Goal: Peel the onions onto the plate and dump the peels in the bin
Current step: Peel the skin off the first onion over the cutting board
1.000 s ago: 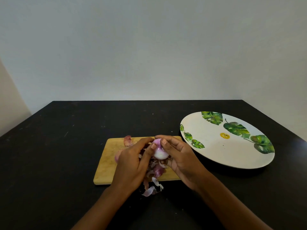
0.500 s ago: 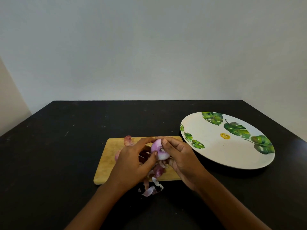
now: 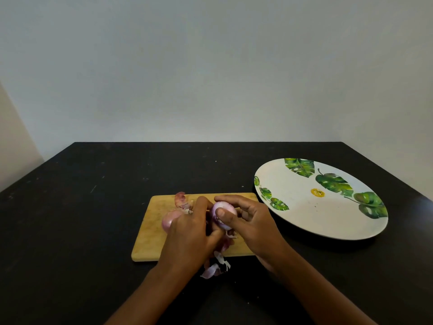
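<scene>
A pale purple, mostly peeled onion (image 3: 225, 211) is held above the wooden cutting board (image 3: 150, 240). My right hand (image 3: 253, 224) grips it with thumb in front and fingers over the top. My left hand (image 3: 189, 238) is curled against the onion's left and lower side, its fingertips hidden. A second onion (image 3: 169, 221) with its skin on lies on the board, partly behind my left hand. Loose peels (image 3: 216, 266) lie at the board's near edge and one peel (image 3: 180, 199) at its far edge. The white leaf-patterned plate (image 3: 304, 221) holds nothing.
Everything sits on a black table (image 3: 70, 231) against a pale wall. The plate lies to the right of the board, close to the table's right edge. No bin is in view.
My left hand has shifted lower and closer round the onion's underside; its thumb no longer reaches over the top. The right hand has turned the onion slightly.
</scene>
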`<state>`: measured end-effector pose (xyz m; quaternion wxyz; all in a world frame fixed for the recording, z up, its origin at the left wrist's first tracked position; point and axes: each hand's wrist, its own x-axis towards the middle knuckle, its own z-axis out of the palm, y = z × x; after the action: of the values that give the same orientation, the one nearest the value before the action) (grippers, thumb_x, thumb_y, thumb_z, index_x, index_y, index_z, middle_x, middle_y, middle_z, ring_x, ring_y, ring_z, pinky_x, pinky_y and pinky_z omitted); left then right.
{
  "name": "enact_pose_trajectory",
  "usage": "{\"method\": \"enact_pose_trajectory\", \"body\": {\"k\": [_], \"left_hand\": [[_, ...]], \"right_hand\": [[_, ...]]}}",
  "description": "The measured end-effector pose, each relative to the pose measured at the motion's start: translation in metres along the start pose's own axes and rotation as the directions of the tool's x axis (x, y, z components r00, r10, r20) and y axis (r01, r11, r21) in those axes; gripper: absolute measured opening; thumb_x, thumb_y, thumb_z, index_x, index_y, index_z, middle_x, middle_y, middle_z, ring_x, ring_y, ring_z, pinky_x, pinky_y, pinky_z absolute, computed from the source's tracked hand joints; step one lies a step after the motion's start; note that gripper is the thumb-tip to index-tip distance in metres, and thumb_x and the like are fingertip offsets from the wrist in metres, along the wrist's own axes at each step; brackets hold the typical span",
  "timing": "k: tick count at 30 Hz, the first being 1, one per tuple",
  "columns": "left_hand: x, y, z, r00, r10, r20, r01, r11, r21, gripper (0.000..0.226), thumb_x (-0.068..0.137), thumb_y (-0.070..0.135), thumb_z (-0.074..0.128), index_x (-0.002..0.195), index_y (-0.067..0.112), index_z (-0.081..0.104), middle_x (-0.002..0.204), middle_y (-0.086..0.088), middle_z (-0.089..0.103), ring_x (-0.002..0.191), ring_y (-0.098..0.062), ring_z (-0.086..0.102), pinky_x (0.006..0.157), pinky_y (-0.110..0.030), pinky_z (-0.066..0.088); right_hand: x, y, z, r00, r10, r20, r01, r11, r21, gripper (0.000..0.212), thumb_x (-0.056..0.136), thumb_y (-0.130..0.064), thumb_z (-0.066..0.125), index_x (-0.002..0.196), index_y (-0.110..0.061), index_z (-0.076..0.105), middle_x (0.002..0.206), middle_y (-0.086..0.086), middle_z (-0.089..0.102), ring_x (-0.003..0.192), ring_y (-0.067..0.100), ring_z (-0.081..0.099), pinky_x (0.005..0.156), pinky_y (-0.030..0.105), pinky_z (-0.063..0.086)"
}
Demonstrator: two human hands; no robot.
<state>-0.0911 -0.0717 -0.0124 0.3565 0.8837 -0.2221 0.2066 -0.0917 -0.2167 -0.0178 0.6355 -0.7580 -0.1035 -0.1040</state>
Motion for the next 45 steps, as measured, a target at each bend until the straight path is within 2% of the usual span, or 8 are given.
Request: {"method": "enact_pose_trajectory", "body": {"k": [4,8,12,17,21,33,39,45], "left_hand": [[-0.002,0.001,0.004,1.0,-0.023,-0.007,0.023,1.0,0.02,0.024,0.086,0.024,0.062,0.097,0.028,0.041,0.059,0.018,0.044,0.056,0.002,0.053,0.067,-0.009,0.042],[-0.001,-0.006,0.005,0.998,-0.06,-0.025,0.059,0.998,-0.031,0.018,0.087,0.015,0.062,0.092,0.026,0.049,0.062,0.014,0.051,0.08,0.01,0.053,0.064,-0.009,0.044],[0.003,-0.01,0.003,0.995,-0.029,-0.091,0.016,0.99,-0.137,0.017,0.09,0.018,0.054,0.087,0.034,0.052,0.066,0.01,0.06,0.069,-0.005,0.06,0.056,-0.021,0.048],[0.002,-0.007,0.004,0.997,0.023,-0.069,-0.039,0.972,-0.231,0.025,0.093,0.046,0.048,0.108,0.029,0.06,0.081,0.027,0.061,0.084,0.012,0.061,0.065,-0.006,0.048],[0.002,-0.014,0.005,0.995,0.085,-0.047,-0.092,0.981,-0.17,0.036,0.092,0.049,0.044,0.113,0.024,0.061,0.085,0.02,0.064,0.088,0.011,0.059,0.068,-0.002,0.043],[0.004,-0.014,0.006,0.991,0.035,-0.131,-0.067,0.966,-0.25,0.021,0.08,0.043,0.047,0.093,0.031,0.06,0.073,0.019,0.062,0.073,0.001,0.063,0.059,-0.018,0.051],[0.002,-0.018,0.008,0.974,0.13,-0.185,-0.139,0.99,-0.037,0.023,0.082,0.036,0.047,0.085,0.018,0.06,0.061,0.008,0.06,0.073,-0.006,0.058,0.056,-0.015,0.047],[0.002,-0.017,0.004,0.968,0.165,-0.189,-0.168,0.986,0.002,0.01,0.084,0.027,0.053,0.082,0.029,0.043,0.057,0.017,0.043,0.065,0.002,0.055,0.048,-0.007,0.04]], "right_hand": [[-0.001,0.001,0.0,1.0,0.003,0.003,-0.003,1.0,0.005,0.028,0.078,-0.036,0.067,0.105,-0.03,0.067,0.106,-0.016,0.068,0.104,0.005,0.064,0.084,0.022,0.055],[0.0,0.001,-0.001,1.0,0.007,0.004,-0.007,1.0,0.008,0.02,0.083,-0.029,0.066,0.103,-0.032,0.067,0.106,-0.015,0.069,0.102,0.002,0.064,0.08,0.018,0.054],[0.001,0.002,0.0,0.999,0.047,-0.028,-0.044,0.995,0.093,0.015,0.084,-0.027,0.065,0.098,-0.03,0.069,0.098,-0.007,0.073,0.096,0.009,0.068,0.077,0.022,0.056],[0.003,0.003,-0.002,0.99,0.137,-0.045,-0.126,0.972,0.199,0.034,0.073,-0.042,0.063,0.102,-0.027,0.07,0.107,0.0,0.073,0.102,0.018,0.068,0.09,0.04,0.056],[0.003,0.003,-0.002,0.987,0.154,-0.043,-0.141,0.965,0.223,0.032,0.072,-0.041,0.064,0.1,-0.027,0.07,0.105,0.0,0.073,0.101,0.019,0.069,0.09,0.042,0.056],[0.001,0.0,-0.002,0.996,0.087,-0.026,-0.081,0.983,0.165,0.014,0.083,-0.025,0.066,0.097,-0.026,0.07,0.094,-0.01,0.073,0.095,0.012,0.069,0.075,0.024,0.057],[0.0,0.0,0.0,0.997,0.079,-0.013,-0.077,0.987,0.14,0.018,0.083,-0.027,0.066,0.1,-0.024,0.07,0.098,-0.006,0.073,0.097,0.014,0.069,0.078,0.028,0.058],[0.001,0.0,0.0,0.994,0.113,-0.008,-0.11,0.978,0.177,0.027,0.076,-0.036,0.066,0.099,-0.024,0.071,0.101,-0.002,0.074,0.099,0.018,0.07,0.085,0.037,0.058]]}}
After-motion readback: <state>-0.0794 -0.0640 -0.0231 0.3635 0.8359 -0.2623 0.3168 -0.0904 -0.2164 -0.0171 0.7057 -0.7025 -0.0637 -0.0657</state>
